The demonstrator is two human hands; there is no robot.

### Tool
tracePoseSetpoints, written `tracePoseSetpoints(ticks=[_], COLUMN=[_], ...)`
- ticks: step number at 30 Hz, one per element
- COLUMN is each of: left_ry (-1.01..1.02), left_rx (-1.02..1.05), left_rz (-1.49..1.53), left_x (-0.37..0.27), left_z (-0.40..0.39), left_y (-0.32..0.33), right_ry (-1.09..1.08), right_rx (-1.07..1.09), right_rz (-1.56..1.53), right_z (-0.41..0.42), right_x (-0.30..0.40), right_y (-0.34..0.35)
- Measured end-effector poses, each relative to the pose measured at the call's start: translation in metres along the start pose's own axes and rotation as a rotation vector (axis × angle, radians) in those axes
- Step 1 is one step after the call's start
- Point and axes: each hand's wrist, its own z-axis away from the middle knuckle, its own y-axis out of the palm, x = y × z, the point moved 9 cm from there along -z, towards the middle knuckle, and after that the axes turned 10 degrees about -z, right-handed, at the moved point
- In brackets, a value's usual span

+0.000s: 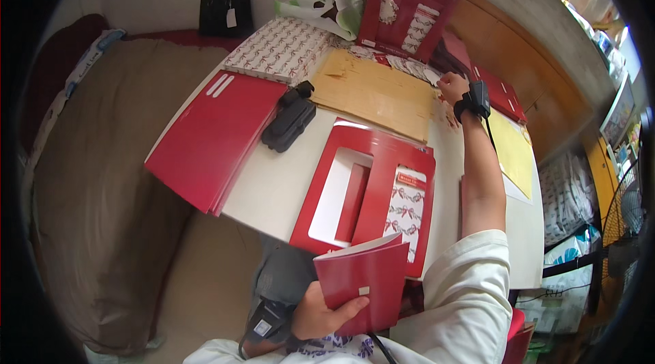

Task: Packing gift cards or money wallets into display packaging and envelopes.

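Note:
My left hand [327, 313] grips a folded red glossy card piece [371, 272] close to my body. A small pale square [364, 291] sits on its face, just above my thumb. My right arm is stretched to the back of the table, where my right hand [453, 87] has curled fingers at the edge of a pile of scalloped paper tags [414, 68]. Whether it pinches a tag cannot be told. On the table before me lies a red card box front [364, 180] with a cut-out window on the left and a bow-patterned panel [407, 210] on the right.
Red card sheets [220, 144] are stacked at the left, near a black case [289, 124]. Behind are a patterned stack [279, 51], a brown board [373, 93] and an upright red display package [404, 11]. Yellow paper [511, 154] lies right; a fan [627, 205] stands beyond.

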Motion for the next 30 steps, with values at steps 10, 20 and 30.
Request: tracePoseSetpoints(ticks=[10,20,30], left_ry=[-0.051,-0.098,-0.105], left_rx=[-0.025,-0.029,-0.052], left_rz=[-0.045,-0.011,-0.023], left_x=[0.001,0.006,0.009], left_z=[-0.015,-0.017,-0.014], left_y=[-0.019,-0.018,-0.021], right_ry=[0.029,0.124,-0.048], right_rx=[-0.042,0.015,-0.356], right_rz=[0.146,-0.11,-0.003], right_z=[-0.022,-0.024,-0.024], right_x=[-0.016,-0.029,-0.011], right_y=[0.028,0.026,-0.004])
